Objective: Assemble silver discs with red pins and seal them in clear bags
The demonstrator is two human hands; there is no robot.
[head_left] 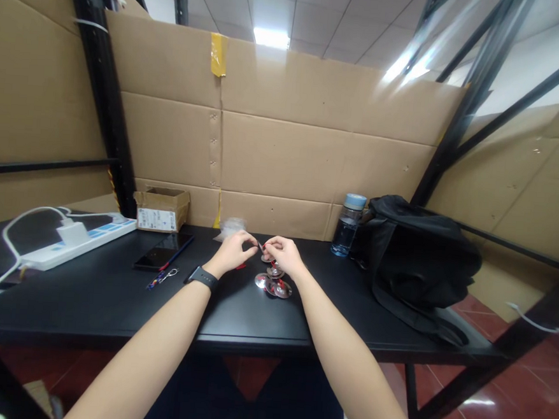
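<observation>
My left hand, with a dark watch on its wrist, and my right hand meet over the middle of the table. Both have their fingers pinched on a small shiny metal disc, tilted nearly edge-on between them. Fingers partly cover it, and red shows at my right fingertips. Just below my right hand, several similar round metal discs with red bits lie overlapping on the black tabletop. Behind my left hand is a clear plastic bag; a small red piece lies under that hand.
On the left are a white power strip, a dark phone, a keychain and an opened cardboard box. A water bottle and a black backpack stand right. Cardboard panels wall the table's back.
</observation>
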